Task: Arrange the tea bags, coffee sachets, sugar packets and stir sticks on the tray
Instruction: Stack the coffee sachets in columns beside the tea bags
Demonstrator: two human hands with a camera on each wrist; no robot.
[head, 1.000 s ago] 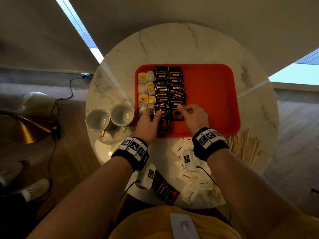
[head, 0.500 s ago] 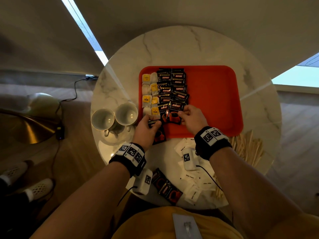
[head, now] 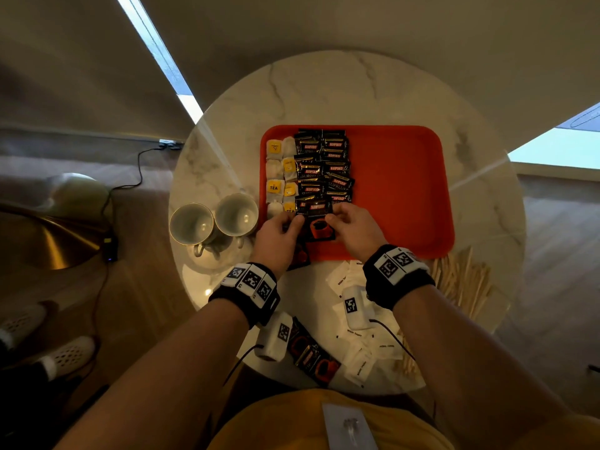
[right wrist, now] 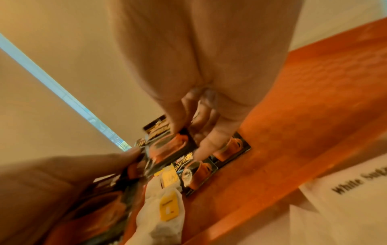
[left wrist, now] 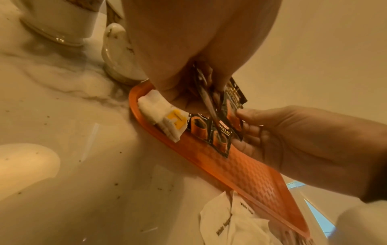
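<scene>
An orange tray (head: 406, 190) holds a column of tea bags (head: 274, 167) and two columns of black coffee sachets (head: 324, 167) at its left end. My left hand (head: 293, 222) grips a small bundle of coffee sachets (left wrist: 209, 102) over the tray's near left corner. My right hand (head: 334, 216) pinches one coffee sachet (head: 319, 222) from that bundle between thumb and fingers (right wrist: 173, 126). White sugar packets (head: 357, 352) and more sachets (head: 311, 355) lie on the table near me. Wooden stir sticks (head: 461, 280) lie right of the tray's near corner.
Two white cups (head: 191, 224) (head: 237, 214) stand on a saucer just left of the tray. The round marble table (head: 357, 86) has bare surface behind the tray. The tray's right half (head: 399, 157) holds nothing.
My right hand has left the bottom of the right sachet column and moved left to the bundle. It now pinches a sachet there. My left hand has shifted slightly forward.
</scene>
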